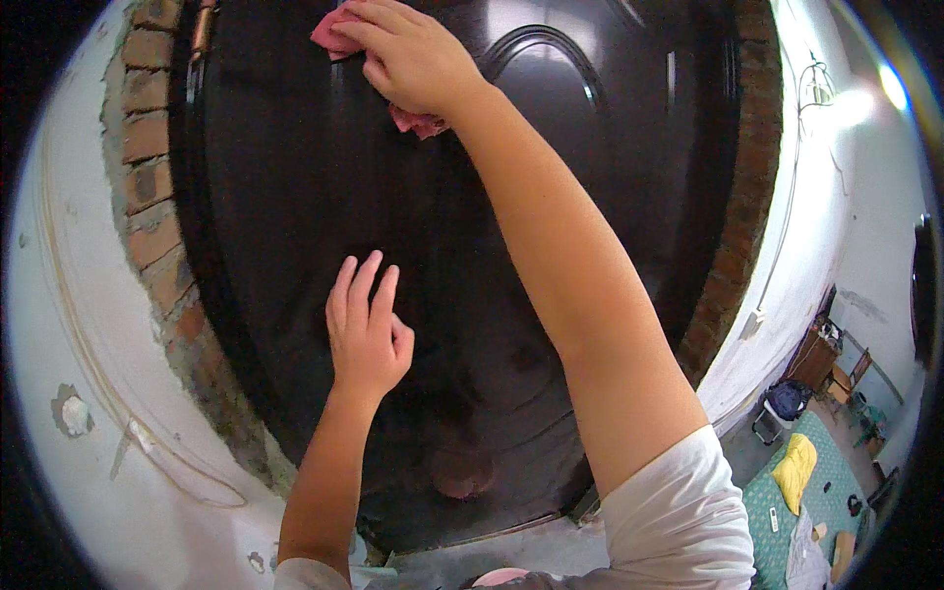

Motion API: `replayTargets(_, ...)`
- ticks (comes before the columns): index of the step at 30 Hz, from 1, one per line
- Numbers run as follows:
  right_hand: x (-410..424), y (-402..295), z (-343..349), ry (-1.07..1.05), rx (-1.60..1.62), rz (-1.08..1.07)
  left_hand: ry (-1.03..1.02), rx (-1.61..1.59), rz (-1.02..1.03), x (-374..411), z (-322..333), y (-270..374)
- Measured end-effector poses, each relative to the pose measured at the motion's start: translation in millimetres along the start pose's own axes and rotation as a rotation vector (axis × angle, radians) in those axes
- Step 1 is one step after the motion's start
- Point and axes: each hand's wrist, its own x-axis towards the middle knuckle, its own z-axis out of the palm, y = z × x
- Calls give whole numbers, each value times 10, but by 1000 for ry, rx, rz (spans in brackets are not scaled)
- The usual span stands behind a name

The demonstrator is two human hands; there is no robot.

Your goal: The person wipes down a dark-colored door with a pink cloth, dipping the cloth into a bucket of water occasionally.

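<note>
A dark, glossy panelled door [442, 310] fills the middle of the view. High on its left half, my right hand [413, 55] presses a crumpled pink cloth [335, 37] to the surface; part of the cloth shows past the fingertips and part below the palm. My left hand [369, 324] is lower and to the left, its fingers spread upward at the door, with nothing held in it. Whether its fingertips touch the door I cannot tell.
Exposed bricks [150, 133] and a white wall [110, 317] border the door. A metal hinge [201, 33] is at its upper left. At the lower right stand a bed with a green cover [826, 472], a yellow pillow [795, 468] and a stool with a dark bag [788, 400].
</note>
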Motion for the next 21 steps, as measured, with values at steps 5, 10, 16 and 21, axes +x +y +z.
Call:
replayTargets(5,-357,509,-983,156,86,432,1,159,-40,3,224,76)
replayTargets(10,-1713,1264,-1763,261,-484,559,26,227,-86,-131,223,370)
replayTargets(16,-2575,620,-1977,146,-426,676,-33,161,-91,-560,292,716)
replayTargets(21,-3442,-779,-1866,-29,-420,661,-135,-77,-74,-876,477,1180)
